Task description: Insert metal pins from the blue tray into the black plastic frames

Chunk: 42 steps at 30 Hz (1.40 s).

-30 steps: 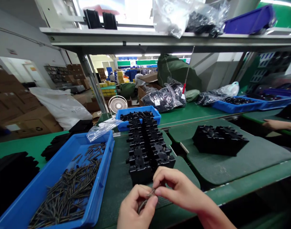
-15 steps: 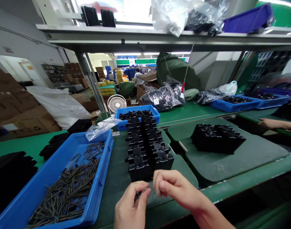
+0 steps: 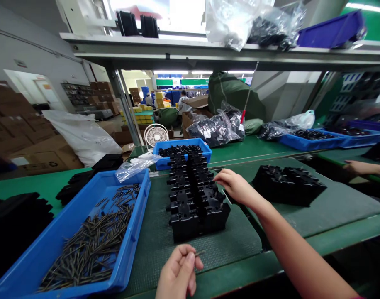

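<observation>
My left hand point(image 3: 177, 270) is near the front edge of the bench, pinching a thin dark metal pin point(image 3: 200, 252) between thumb and fingers. My right hand point(image 3: 235, 187) reaches across to the right side of a long row of black plastic blocks point(image 3: 193, 211), its fingertips at the row's far part. Whether those fingertips pinch anything is hidden. To the left, a blue plastic tray point(image 3: 128, 257) holds a loose heap of similar dark pins point(image 3: 90, 245). The blocks rest on a dark green mat point(image 3: 227, 245).
A second black block stack point(image 3: 288, 185) sits on a green mat at the right. A co-worker's hand point(image 3: 359, 168) rests at the far right. A clear plastic bag point(image 3: 134, 168) lies on the tray's far corner. Blue trays and bagged black parts line the back bench.
My hands have come apart. The right hand has moved forward and right from the front of the blocks to their far side, while the left has dropped nearer the bench edge, still holding a pin.
</observation>
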Available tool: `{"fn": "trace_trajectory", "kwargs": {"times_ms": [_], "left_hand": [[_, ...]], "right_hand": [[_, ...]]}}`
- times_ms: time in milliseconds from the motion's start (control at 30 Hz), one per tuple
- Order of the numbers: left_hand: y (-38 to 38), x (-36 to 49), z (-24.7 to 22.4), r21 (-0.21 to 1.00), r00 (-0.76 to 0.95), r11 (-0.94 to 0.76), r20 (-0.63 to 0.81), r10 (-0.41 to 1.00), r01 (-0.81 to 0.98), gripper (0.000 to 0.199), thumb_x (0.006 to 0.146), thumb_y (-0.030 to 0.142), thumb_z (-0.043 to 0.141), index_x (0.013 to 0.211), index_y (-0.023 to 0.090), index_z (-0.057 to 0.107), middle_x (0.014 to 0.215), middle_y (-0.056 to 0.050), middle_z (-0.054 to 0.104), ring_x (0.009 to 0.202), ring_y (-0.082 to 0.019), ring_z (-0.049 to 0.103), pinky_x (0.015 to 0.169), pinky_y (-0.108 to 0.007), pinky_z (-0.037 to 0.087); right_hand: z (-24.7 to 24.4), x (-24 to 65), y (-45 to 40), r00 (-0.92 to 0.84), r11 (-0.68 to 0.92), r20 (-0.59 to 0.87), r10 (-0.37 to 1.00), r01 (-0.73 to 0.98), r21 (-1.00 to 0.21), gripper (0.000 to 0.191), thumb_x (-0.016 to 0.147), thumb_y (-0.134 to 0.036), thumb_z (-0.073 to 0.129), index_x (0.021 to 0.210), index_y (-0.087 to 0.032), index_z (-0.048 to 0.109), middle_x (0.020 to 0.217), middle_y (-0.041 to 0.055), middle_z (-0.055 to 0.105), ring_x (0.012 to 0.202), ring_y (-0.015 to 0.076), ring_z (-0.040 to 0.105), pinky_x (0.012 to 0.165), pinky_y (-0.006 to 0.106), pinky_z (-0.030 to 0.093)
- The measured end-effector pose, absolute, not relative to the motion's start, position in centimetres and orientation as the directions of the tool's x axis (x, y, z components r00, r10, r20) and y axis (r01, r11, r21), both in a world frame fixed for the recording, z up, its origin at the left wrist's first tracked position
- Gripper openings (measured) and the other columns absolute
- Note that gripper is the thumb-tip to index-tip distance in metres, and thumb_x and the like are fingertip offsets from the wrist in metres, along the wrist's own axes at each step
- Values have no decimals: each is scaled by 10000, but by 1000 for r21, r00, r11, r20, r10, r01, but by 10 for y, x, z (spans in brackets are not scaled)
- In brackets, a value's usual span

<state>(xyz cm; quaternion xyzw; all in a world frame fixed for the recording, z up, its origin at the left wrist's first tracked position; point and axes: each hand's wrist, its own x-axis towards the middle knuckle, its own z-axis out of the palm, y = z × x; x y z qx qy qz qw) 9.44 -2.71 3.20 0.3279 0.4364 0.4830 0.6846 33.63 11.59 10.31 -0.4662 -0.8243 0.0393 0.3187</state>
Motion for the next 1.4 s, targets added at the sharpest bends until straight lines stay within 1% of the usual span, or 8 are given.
{"fn": "trace_trajectory", "kwargs": {"times_ms": [300, 367, 467, 567, 700, 933, 1167, 1400], "left_hand": [[-27, 86, 35, 870, 48, 265, -270, 962, -416, 449, 682, 509, 731, 917, 135, 650, 766, -58, 669, 438, -29, 395, 428, -168, 298], [-27, 85, 39, 869, 7, 248, -271, 962, -428, 437, 694, 493, 726, 941, 140, 650, 803, -71, 685, 463, -39, 418, 449, -169, 322], [-28, 82, 45, 903, -82, 176, -225, 971, -391, 422, 721, 491, 700, 968, 154, 642, 831, -72, 698, 508, -63, 463, 496, -179, 379], [-30, 82, 50, 958, -173, 82, -134, 976, -277, 384, 755, 501, 656, 956, 174, 641, 798, -48, 696, 535, -89, 491, 550, -199, 426], [-36, 82, 53, 1000, -299, 9, -10, 954, -4, 318, 784, 501, 614, 921, 217, 658, 628, 14, 620, 576, -133, 537, 600, -215, 452], [-39, 78, 51, 968, -386, -49, 145, 911, 248, 326, 815, 552, 538, 862, 258, 672, 849, -19, 687, 708, -173, 608, 692, -250, 453], [-43, 85, 44, 981, -451, 43, 48, 891, 190, 435, 820, 650, 434, 874, 247, 585, 739, -21, 655, 683, -179, 595, 620, -240, 430], [-46, 90, 51, 969, -546, -1, 141, 826, 248, 469, 767, 677, 489, 878, 239, 612, 637, -12, 628, 547, -172, 574, 557, -251, 438]], "right_hand": [[99, 324, 128, -427, 550, 376, 822, 766, -332, 178, 854, -97, 558, 1008, -164, 616, 993, 74, 614, 965, 215, 548, 873, 356, 446], [108, 317, 114, -416, 562, 404, 815, 738, -373, 193, 867, -149, 579, 1058, -173, 593, 1058, 79, 586, 1021, 214, 525, 913, 360, 426], [126, 296, 78, -466, 604, 385, 797, 609, -515, 141, 917, -244, 542, 1047, -203, 576, 1045, 47, 569, 994, 171, 522, 880, 300, 430], [133, 269, 41, -581, 619, 299, 757, 493, -612, 129, 937, -302, 517, 1005, -211, 576, 985, 25, 565, 931, 150, 518, 827, 269, 431], [119, 240, 19, -629, 624, 258, 734, 472, -623, 128, 933, -306, 522, 956, -191, 574, 942, 31, 548, 892, 159, 496, 784, 274, 419], [96, 226, 19, -578, 624, 344, 740, 400, -671, 120, 890, -306, 599, 901, -189, 572, 927, 25, 556, 876, 152, 501, 753, 259, 403], [82, 210, 14, -490, 469, 323, 810, 210, -858, 125, 855, -207, 622, 772, -173, 535, 800, -9, 559, 736, 110, 498, 654, 220, 391], [76, 205, 12, -492, 314, 217, 843, 124, -941, 112, 847, -243, 622, 817, -161, 552, 806, 0, 558, 716, 112, 488, 648, 222, 397]]}}
